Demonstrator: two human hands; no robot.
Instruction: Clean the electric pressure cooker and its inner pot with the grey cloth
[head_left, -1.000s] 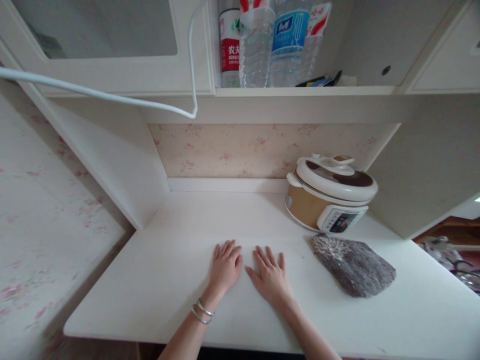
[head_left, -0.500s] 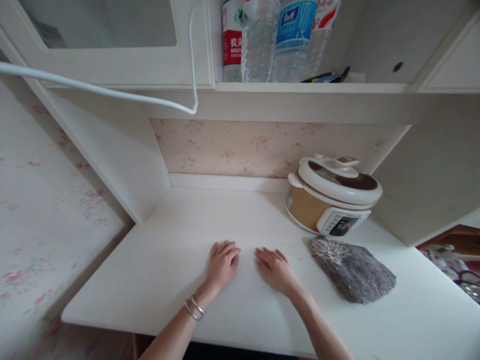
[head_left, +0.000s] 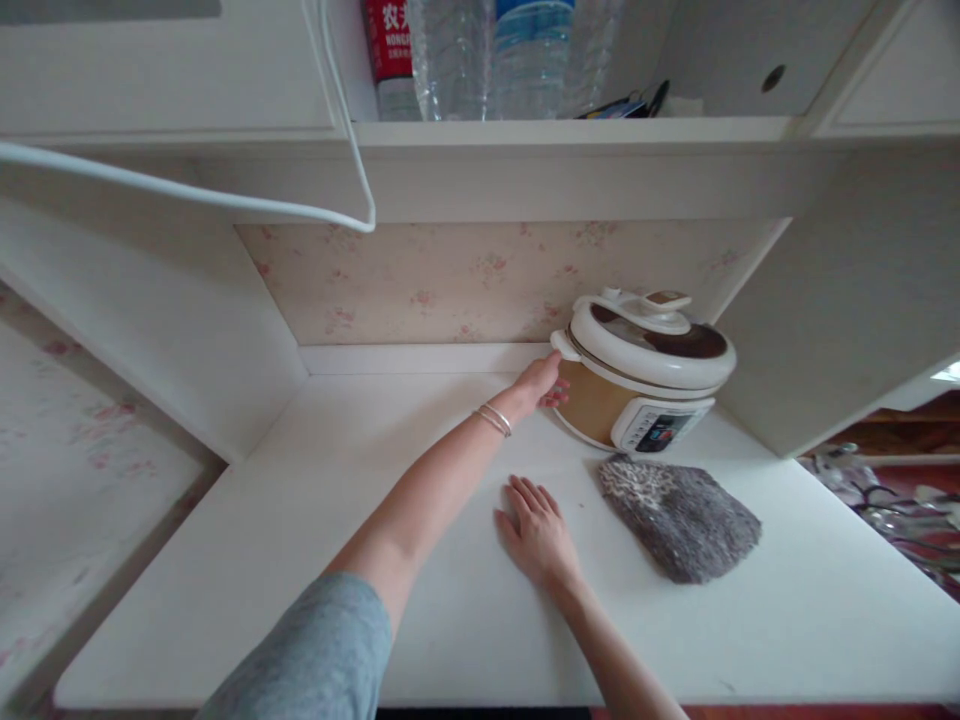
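My left hand [head_left: 545, 380], with two silver bangles [head_left: 493, 418] at its wrist, reaches across to the left side of an electric cooker [head_left: 587, 398]. Its thumb is at or just under the cooker's white side handle [head_left: 564, 346]; firm contact cannot be made out. The fingers are apart and not wrapped round anything. My right hand [head_left: 540, 535] lies flat on the white tabletop [head_left: 360, 560], fingers stretched out. To its right is a grey fuzzy cloth [head_left: 694, 525], in front of the cooker. The cooker's lid [head_left: 652, 345] is on.
A white cable [head_left: 247, 203] hangs across the upper left. Above the table, a shelf [head_left: 585, 132] holds several plastic bottles [head_left: 454, 60] and small dark items. Side panels [head_left: 840, 320] enclose the back of the table. Clutter [head_left: 885, 510] shows beyond its right edge.
My left hand has left the tabletop and moved forward and right to the cooker's handle. My right hand stays flat on the table. The view has shifted a little.
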